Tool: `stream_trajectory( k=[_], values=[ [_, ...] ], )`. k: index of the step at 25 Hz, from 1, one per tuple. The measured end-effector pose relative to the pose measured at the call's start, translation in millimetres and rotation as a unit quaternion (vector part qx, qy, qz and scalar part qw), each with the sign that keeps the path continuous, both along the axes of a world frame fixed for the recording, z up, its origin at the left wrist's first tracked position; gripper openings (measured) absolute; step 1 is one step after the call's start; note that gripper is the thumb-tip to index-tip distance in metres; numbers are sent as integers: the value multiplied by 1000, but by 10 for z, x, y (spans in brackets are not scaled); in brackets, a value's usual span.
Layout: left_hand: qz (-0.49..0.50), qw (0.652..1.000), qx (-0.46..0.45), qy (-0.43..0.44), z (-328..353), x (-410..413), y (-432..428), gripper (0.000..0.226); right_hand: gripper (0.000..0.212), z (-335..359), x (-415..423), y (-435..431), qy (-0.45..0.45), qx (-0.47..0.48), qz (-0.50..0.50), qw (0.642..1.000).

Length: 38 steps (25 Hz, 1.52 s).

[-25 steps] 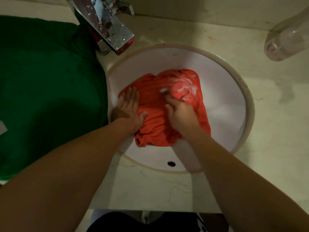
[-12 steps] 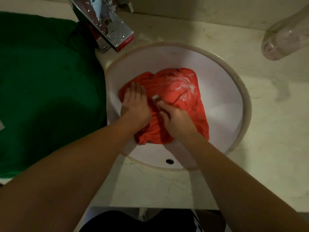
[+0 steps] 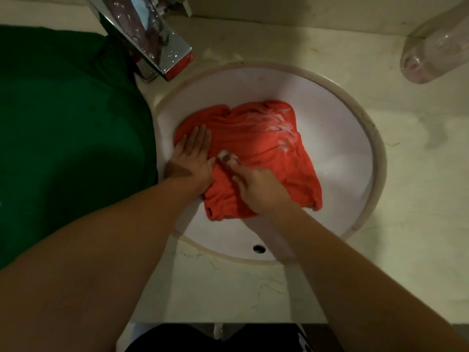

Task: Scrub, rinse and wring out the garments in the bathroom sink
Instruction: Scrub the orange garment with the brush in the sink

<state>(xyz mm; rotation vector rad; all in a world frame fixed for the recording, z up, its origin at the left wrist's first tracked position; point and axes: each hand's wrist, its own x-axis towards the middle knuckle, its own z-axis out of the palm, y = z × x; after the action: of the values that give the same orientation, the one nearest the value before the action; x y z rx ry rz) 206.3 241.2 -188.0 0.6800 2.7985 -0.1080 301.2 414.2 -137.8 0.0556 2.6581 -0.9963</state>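
Currently, scrubbing is the step in hand, by my judgement.

The dark green fabric garment (image 3: 63, 135) lies spread over the counter at the left of the frame, not in the water.

The round white ceramic sink (image 3: 330, 110) fills the centre. The crumpled orange-red cloth garment (image 3: 266, 153) lies in its bowl, left of centre, with white suds streaked across its upper right part.

The left hand (image 3: 193, 158) lies flat, fingers straight and together, pressing the garment's left edge against the bowl. The right hand (image 3: 256, 184) is curled, its fingertips pinching a small whitish lump (image 3: 225, 154), probably soap, onto the cloth just beside the left thumb.

Recommendation: keep the flat hand bearing down as an anchor so the cloth does not slide. Work the lump in short strokes away from that anchor, toward the unsudsed lower portion. Reset the anchor before starting a new patch.

Orientation: the orange-red garment is bunched, so neck and hem cannot be told apart. Its outline appears slightly longer along the diagonal from upper left to lower right of the frame. Its creases run from the left hand toward the upper right.
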Motion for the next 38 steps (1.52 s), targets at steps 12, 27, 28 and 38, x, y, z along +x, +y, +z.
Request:
stream_trajectory(
  k=[12, 27, 28, 38],
  values=[
    [-6, 1000, 9, -10, -7, 277, 335, 67, 45, 104, 113, 333, -6, 38, -63, 997],
    [-32, 998, 62, 11, -132, 195, 291, 63, 44, 16, -190, 375, 21, 32, -123, 992],
    [-38, 997, 61, 18, -127, 144, 235, 62, 45, 55, -38, 269, 21, 11, -84, 996],
    [-35, 997, 30, -69, 70, 126, 135, 71, 41, 190, 7, 119, -24, -42, -140, 989]
  ],
)
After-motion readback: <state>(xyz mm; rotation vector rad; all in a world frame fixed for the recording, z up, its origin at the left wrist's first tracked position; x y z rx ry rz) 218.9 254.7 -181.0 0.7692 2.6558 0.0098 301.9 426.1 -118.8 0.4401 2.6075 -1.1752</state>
